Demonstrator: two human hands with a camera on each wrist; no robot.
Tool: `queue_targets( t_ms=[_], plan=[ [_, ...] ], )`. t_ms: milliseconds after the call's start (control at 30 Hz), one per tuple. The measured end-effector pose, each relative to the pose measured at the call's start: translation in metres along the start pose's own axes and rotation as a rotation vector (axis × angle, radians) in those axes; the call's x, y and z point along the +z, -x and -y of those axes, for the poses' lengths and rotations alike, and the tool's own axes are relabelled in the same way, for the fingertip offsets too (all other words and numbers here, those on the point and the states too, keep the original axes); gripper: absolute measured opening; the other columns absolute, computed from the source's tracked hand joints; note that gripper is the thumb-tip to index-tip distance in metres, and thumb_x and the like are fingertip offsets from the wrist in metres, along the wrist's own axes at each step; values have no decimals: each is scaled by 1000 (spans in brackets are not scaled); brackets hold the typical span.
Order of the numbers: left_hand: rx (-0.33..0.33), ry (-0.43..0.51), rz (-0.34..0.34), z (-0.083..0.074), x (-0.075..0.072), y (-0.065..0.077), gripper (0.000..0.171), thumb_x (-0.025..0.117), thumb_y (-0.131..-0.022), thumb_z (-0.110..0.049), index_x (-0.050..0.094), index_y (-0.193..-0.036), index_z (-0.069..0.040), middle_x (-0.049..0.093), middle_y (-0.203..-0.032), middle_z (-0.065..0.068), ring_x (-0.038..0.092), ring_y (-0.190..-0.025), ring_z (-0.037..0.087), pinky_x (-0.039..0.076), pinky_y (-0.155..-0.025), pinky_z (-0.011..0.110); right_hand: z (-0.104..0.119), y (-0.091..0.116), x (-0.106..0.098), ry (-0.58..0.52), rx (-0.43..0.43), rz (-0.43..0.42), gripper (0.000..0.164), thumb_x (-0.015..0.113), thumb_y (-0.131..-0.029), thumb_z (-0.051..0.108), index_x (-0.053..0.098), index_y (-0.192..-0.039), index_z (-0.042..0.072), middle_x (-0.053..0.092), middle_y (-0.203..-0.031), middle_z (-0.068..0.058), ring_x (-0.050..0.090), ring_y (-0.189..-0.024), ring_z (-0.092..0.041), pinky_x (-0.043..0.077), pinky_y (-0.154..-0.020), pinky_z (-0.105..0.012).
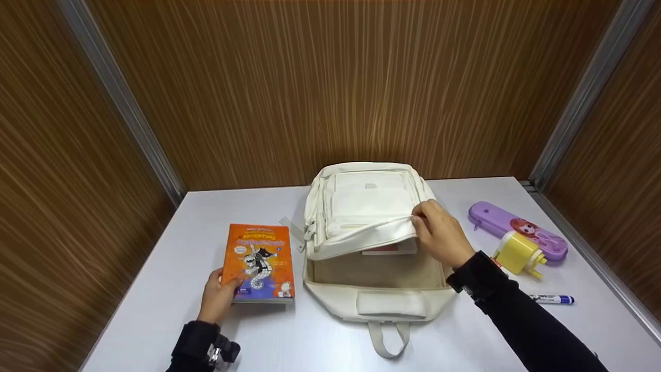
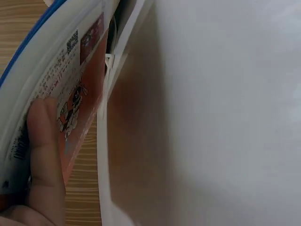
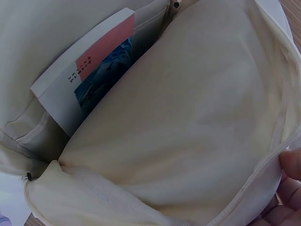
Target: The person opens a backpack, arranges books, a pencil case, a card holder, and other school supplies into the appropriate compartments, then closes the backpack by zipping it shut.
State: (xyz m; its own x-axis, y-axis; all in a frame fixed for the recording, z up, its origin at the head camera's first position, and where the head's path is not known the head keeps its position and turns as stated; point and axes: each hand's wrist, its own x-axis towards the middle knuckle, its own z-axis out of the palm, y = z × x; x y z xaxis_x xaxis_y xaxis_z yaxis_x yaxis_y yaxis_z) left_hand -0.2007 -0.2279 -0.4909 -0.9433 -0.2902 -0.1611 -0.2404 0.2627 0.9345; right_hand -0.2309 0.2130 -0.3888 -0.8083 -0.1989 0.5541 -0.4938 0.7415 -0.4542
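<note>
My left hand (image 1: 219, 295) grips an orange book (image 1: 261, 261) by its lower left edge, the thumb over the cover. In the left wrist view, fingers (image 2: 44, 155) lie against the back cover of the book (image 2: 75, 94), above the white surface. A cream backpack (image 1: 369, 201) lies on its back in the middle, its main compartment unzipped. With its fingers and thumb, my right hand (image 1: 439, 232) pinches the rim of the backpack's front panel and holds it raised. Inside, the right wrist view shows a white, pink and blue book (image 3: 89, 66) against the lining.
A purple pencil case (image 1: 496, 219), a yellow pencil sharpener with a crank (image 1: 516, 253) and a marker pen (image 1: 555, 299) lie right of the backpack, close to my right forearm. Wood-grain panels (image 1: 351, 93) enclose the white table (image 1: 170, 248) at the back and sides.
</note>
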Motion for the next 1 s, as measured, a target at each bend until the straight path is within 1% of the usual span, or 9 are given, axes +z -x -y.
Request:
queue_targets(
  t_ms=[100, 200, 300, 467, 567, 667, 833, 933, 1000],
  plan=[
    [11, -10, -8, -1, -5, 13, 61, 61, -95, -21, 37, -140, 12, 59, -120, 25, 59, -89, 16, 44, -78, 23, 1, -2, -2, -5, 13, -3, 6, 59, -94, 4, 58, -94, -1, 58, -91, -12, 56, -83, -24, 46, -75, -42],
    [-31, 51, 27, -2, -11, 27, 58, 62, -95, -23, 41, -139, 10, 66, -102, 16, 61, -77, 10, 51, -68, 22, 2, -4, -3, -10, 29, 0, 7, 58, -95, 4, 58, -94, -2, 59, -92, -13, 58, -84, -26, 47, -76, -44],
    [-90, 124, 90, -2, -14, 39, 55, 61, -95, -20, 40, -139, 9, 66, -88, 7, 63, -68, 10, 54, -59, 25, 3, -5, -4, -10, 41, -2, 8, 57, -95, 5, 58, -94, -3, 59, -93, -14, 58, -85, -28, 47, -77, -46],
    [-172, 199, 157, 2, -21, 58, 62, 61, -95, -19, 35, -141, 12, 67, -90, 7, 67, -71, 14, 58, -62, 28, 4, -5, -3, -15, 49, 3, 8, 57, -95, 5, 59, -94, -3, 59, -92, -14, 58, -85, -28, 47, -77, -46],
    [-213, 243, 207, 7, -29, 64, 64, 60, -95, -20, 32, -141, 14, 69, -89, 5, 69, -72, 14, 59, -64, 29, 5, -4, -2, -19, 51, 10, 6, 58, -94, 4, 59, -94, -2, 59, -92, -13, 58, -85, -27, 47, -77, -45],
    [-235, 267, 305, 13, -37, 66, 66, 59, -96, -21, 29, -142, 15, 70, -86, 2, 70, -73, 13, 60, -66, 28, 5, -4, -2, -18, 50, 7, 7, 58, -94, 5, 59, -94, -2, 59, -92, -13, 58, -85, -27, 47, -77, -44],
    [-249, 304, 519, 23, -49, 67, 69, 56, -97, -22, 23, -144, 17, 71, -92, 1, 71, -80, 13, 60, -73, 29, 5, -5, -3, -20, 42, -11, 8, 59, -94, 5, 58, -95, -3, 59, -93, -15, 58, -86, -28, 47, -78, -45],
    [-244, 322, 622, 26, -45, 67, 66, 55, -98, -22, 26, -144, 16, 71, -97, 2, 72, -86, 15, 60, -77, 31, 6, -6, -3, -21, 44, -10, 6, 58, -94, 4, 58, -95, -2, 59, -93, -14, 58, -86, -28, 47, -77, -45],
    [-219, 334, 660, 25, -35, 68, 62, 55, -98, -20, 29, -142, 15, 71, -97, 3, 72, -85, 15, 61, -76, 30, 6, -5, -3, -22, 46, -6, 6, 58, -94, 4, 59, -94, -2, 59, -93, -14, 58, -85, -27, 47, -77, -44]
  ],
)
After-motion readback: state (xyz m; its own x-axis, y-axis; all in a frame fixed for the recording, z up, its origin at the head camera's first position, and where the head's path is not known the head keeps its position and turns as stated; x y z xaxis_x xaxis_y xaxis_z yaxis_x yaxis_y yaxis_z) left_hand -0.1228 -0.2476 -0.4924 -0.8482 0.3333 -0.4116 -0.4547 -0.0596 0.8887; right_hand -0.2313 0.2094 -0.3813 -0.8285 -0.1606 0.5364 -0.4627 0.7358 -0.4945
